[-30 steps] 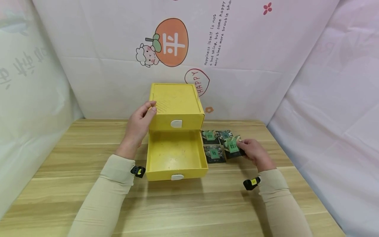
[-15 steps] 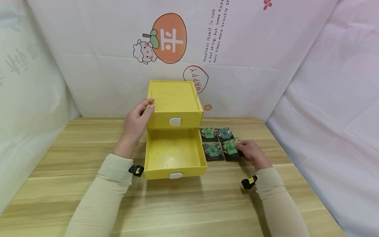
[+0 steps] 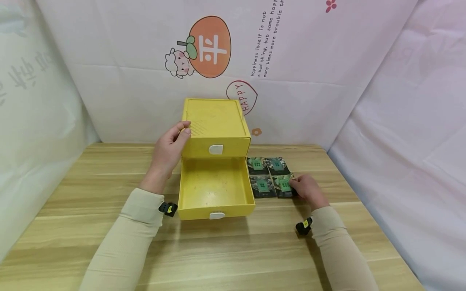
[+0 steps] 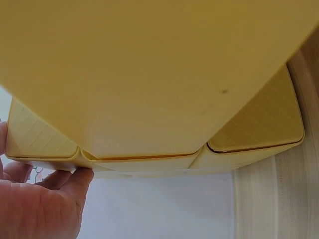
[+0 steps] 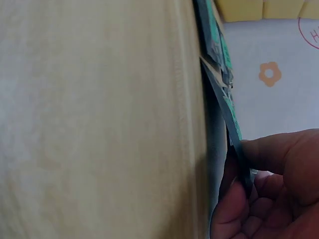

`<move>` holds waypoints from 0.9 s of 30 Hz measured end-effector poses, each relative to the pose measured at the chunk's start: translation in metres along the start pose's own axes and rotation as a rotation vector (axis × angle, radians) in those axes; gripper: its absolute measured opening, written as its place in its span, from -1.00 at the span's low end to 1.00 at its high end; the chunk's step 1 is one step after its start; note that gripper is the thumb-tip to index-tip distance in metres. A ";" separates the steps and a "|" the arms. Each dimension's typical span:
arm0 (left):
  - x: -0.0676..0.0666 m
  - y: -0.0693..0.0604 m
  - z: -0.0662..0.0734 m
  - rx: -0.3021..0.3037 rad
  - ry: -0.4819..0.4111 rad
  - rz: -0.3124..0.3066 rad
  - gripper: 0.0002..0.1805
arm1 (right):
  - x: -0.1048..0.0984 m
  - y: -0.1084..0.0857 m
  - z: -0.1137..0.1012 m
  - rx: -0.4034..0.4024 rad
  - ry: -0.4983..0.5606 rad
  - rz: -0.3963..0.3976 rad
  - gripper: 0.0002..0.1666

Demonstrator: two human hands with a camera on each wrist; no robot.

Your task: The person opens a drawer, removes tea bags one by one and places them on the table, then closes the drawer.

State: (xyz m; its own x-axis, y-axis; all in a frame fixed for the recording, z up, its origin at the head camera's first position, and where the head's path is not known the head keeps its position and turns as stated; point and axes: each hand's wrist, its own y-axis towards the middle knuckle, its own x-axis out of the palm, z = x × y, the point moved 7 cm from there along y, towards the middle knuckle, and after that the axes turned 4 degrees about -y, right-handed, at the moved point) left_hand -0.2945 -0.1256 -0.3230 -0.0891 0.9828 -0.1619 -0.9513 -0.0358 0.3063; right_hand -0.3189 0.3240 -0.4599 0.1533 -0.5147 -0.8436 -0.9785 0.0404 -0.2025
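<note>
A yellow two-drawer box (image 3: 216, 117) stands on the table with its lower drawer (image 3: 217, 212) pulled out. Nothing lies in that drawer except a few small specks. My left hand (image 3: 168, 147) grips the upper left edge of the box; in the left wrist view its thumb and fingers (image 4: 77, 184) hold the upper part's side. To the right of the box, my right hand (image 3: 307, 189) pinches a dark square card with a green print (image 3: 283, 183). In the right wrist view, this card (image 5: 227, 107) tilts up from the tabletop at the pinched end.
Three similar dark square cards lie flat beside the held one: back left (image 3: 257, 165), back right (image 3: 277, 164) and front left (image 3: 262, 186). The upper drawer (image 3: 204, 148) is pushed in. A white printed cloth (image 3: 309, 113) hangs behind the wooden table (image 3: 233, 258).
My right hand has moved left and lowered the pinched card into line with the other three. The left hand keeps its grip on the box.
</note>
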 end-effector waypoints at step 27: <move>-0.001 0.003 -0.002 0.000 0.005 0.012 -0.46 | 0.003 -0.001 -0.007 -0.002 -0.236 0.015 -0.36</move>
State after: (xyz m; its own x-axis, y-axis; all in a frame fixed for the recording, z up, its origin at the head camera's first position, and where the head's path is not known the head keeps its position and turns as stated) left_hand -0.2975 -0.1269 -0.3242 -0.1018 0.9815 -0.1625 -0.9500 -0.0474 0.3086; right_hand -0.3184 0.3170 -0.4586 0.1668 -0.2999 -0.9393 -0.9811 0.0445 -0.1884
